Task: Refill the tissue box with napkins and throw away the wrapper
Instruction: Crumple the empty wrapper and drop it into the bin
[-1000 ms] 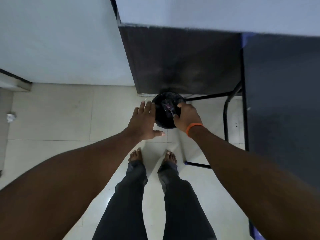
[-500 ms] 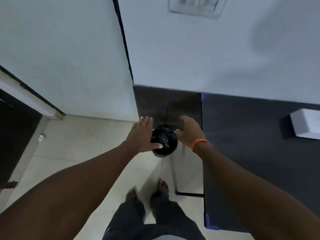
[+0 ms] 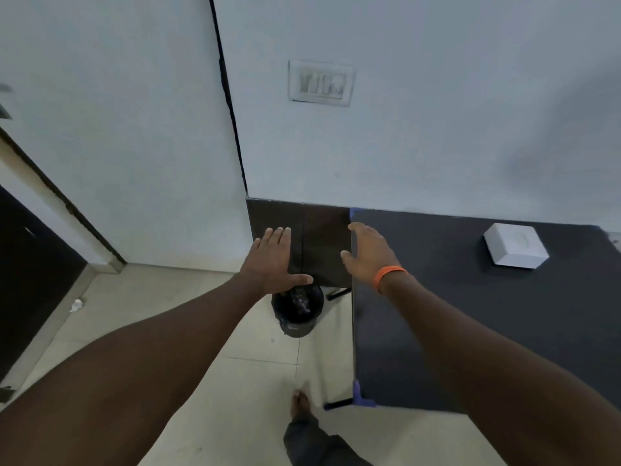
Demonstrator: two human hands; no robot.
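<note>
Tissue box (image 3: 513, 246) sits on the dark desk (image 3: 470, 314), near its far right end by the wall, well apart from both hands. It looks closed and white; whether napkins fill it cannot be told from this angle. No loose napkins or wrapper lie on the desk. On the floor, just beside the desk's left edge, stands a small black bin (image 3: 297, 311) with something crumpled and shiny inside, which may well be the wrapper, though it is too dark to be sure. If so, both parts of the task look done, and nothing plainly remains.

Both arms reach forward at about the same height, above the bin. The left hand (image 3: 273, 260) is flat, palm down, fingers together and the thumb stuck out to the right, holding nothing. The right hand (image 3: 366, 253), with an orange band (image 3: 389, 275) at the wrist, hovers over the desk's left edge, fingers loosely spread and slightly curled, also empty. Neither hand touches the bin or the desk as far as can be seen.
</note>
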